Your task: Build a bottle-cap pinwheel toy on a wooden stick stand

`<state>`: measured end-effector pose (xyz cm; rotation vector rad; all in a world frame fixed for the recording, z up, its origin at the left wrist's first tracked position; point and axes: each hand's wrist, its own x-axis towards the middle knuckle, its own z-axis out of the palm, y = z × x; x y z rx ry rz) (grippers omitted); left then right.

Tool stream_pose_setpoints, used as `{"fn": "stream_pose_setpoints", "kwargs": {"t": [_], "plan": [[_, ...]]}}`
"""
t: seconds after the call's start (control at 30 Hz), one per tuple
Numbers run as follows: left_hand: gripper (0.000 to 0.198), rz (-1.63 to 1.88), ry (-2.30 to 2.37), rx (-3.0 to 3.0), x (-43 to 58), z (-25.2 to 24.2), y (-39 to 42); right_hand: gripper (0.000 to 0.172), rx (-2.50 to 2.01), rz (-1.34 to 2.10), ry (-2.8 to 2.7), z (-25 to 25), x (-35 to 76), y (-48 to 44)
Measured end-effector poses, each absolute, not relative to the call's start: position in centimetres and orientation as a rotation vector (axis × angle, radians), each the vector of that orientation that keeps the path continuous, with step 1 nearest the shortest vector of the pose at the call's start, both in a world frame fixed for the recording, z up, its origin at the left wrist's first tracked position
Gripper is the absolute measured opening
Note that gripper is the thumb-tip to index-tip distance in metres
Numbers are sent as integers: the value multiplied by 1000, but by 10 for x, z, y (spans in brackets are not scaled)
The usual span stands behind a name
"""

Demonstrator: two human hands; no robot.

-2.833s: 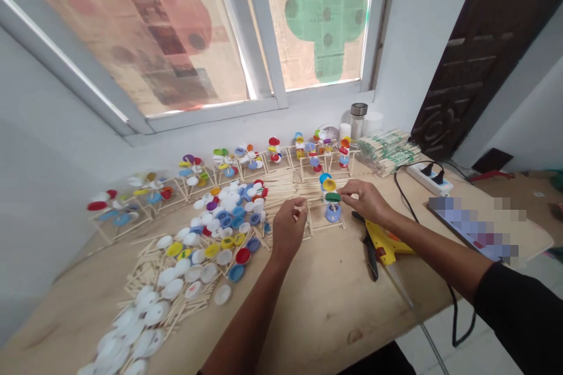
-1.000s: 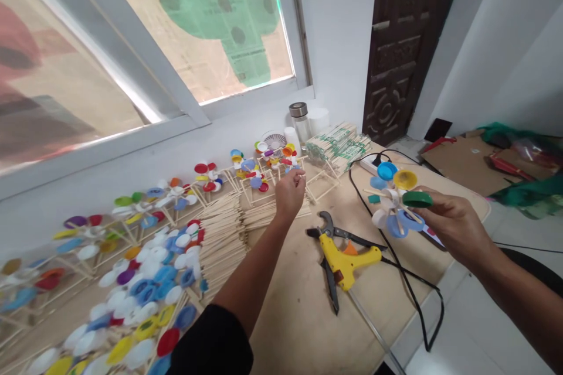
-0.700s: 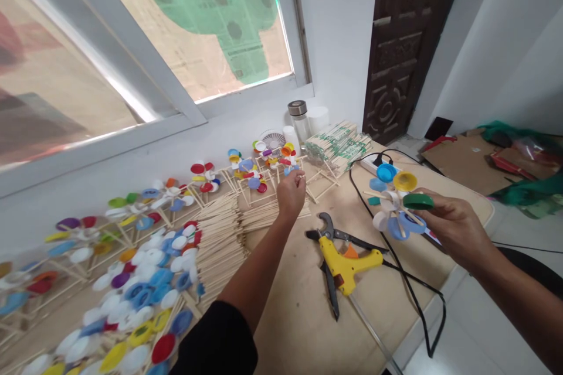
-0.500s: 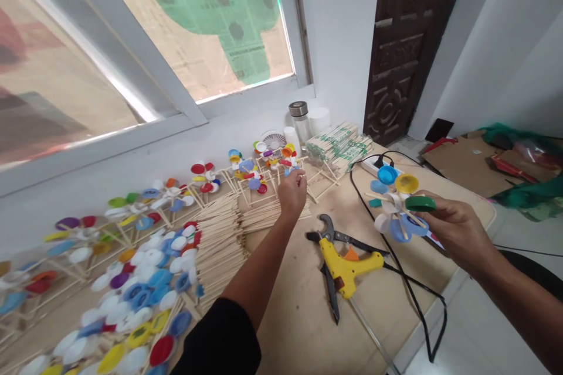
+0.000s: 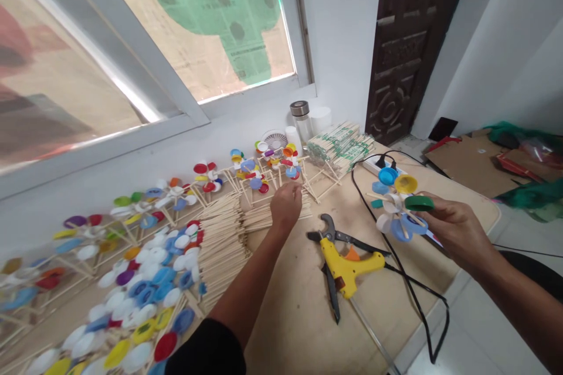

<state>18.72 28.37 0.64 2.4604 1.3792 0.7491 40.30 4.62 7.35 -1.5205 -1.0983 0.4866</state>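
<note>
My right hand (image 5: 460,228) grips a pinwheel of bottle caps (image 5: 393,205) by its green cap (image 5: 419,203), holding it above the table's right side. Its blue, yellow and white caps sit on short sticks around a hub. My left hand (image 5: 287,206) is closed with the fingertips pinched, over the near end of a pile of wooden sticks (image 5: 259,215). Whatever it may pinch is too small to make out. Just beyond it stand stick frames (image 5: 323,179) and a finished cap wheel (image 5: 291,170).
A yellow glue gun (image 5: 347,269) lies across black-handled cutters (image 5: 332,296), its black cord (image 5: 409,278) looping over the table edge. Loose bottle caps (image 5: 149,281) cover the left side. Bagged sticks (image 5: 341,143), a glass flask (image 5: 302,123) and a power strip (image 5: 373,165) are at the back.
My left hand has drawn back slightly towards me and down, away from the cap wheel on the frame. My right hand and its pinwheel have hardly moved.
</note>
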Motion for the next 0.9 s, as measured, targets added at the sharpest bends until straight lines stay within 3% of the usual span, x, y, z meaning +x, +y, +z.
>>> {"fn": "stream_pose_setpoints", "kwargs": {"t": [0.43,0.9], "plan": [[32,230,1518,2702,182,3,278,33,-1508,560,-1025,65,401,46],[30,349,1535,2627,177,5,265,23,-1595,405,-1259,72,397,80]]}}
